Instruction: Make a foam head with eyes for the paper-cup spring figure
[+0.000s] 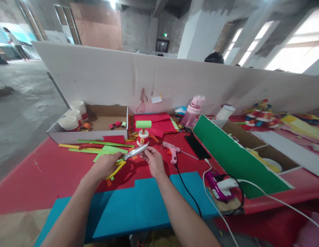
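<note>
Scissors (136, 152) are held above the desk (72, 171), handles enclosed by the left hand's (108, 166) curled fingers, presumably for control; right hand (154, 162) fingers are bent beside the blade tips, grip indeterminable.

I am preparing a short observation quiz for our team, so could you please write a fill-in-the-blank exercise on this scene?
1. The person's left hand grips silver metal scissors whose handles are ____.
2. The black rectangular phone lies between the pink plastic glue gun and a long panel coloured ____.
3. Stacked white-and-red paper cups stand inside the open cardboard box on the picture's ____ side.
4. Near the white partition stands a tall pink translucent ____.

Missing words: yellow; green; left; bottle.
</note>
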Action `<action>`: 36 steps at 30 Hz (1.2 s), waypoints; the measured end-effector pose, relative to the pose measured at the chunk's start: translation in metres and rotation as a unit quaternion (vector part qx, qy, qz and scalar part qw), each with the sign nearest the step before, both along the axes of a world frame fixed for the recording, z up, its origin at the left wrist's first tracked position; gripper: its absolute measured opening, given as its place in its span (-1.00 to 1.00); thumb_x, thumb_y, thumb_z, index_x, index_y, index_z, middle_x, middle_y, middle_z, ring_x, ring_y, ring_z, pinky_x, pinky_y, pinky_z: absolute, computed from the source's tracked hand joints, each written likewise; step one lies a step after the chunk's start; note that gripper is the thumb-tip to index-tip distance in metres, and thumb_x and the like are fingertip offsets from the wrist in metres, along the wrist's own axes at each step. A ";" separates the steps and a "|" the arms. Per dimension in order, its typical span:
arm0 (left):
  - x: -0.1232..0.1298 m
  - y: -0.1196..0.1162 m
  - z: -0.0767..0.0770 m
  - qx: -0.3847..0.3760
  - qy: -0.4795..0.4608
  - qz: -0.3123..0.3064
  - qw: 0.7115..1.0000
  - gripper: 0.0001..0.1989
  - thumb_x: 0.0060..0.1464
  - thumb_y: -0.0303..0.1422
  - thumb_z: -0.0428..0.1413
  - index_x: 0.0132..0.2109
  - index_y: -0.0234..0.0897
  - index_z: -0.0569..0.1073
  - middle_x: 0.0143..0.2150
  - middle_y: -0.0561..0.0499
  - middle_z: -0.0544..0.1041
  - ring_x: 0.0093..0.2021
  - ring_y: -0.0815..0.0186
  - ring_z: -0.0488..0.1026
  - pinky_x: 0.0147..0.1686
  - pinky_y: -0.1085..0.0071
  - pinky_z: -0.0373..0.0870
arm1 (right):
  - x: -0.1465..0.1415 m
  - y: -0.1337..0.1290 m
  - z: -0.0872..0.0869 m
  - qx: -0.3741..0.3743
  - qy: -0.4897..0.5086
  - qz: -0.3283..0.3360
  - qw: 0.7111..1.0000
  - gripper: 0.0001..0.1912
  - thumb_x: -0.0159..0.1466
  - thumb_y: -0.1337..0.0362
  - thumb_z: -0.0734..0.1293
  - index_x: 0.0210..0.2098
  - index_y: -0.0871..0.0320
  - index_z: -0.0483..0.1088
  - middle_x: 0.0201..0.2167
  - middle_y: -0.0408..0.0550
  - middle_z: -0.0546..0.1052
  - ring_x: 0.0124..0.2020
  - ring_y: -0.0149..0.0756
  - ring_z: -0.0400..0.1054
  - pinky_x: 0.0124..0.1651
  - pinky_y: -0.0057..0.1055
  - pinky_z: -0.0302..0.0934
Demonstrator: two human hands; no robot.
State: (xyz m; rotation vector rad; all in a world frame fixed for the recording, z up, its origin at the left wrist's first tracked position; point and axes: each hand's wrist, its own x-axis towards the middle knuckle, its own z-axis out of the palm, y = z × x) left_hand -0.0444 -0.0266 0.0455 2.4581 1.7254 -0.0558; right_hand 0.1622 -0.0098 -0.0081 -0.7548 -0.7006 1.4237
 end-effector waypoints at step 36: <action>-0.006 0.005 -0.002 0.061 -0.102 0.073 0.990 -0.69 0.15 -0.15 -0.06 -0.09 -0.24 0.36 -0.38 -0.06 0.51 -0.43 0.23 0.42 -0.50 0.43 0.09 | 0.001 -0.001 0.001 0.010 -0.068 0.000 0.998 -0.73 0.00 0.17 0.48 -0.36 0.18 0.47 -0.54 -0.18 0.52 -0.51 -0.40 0.43 -0.34 -0.42 0.40</action>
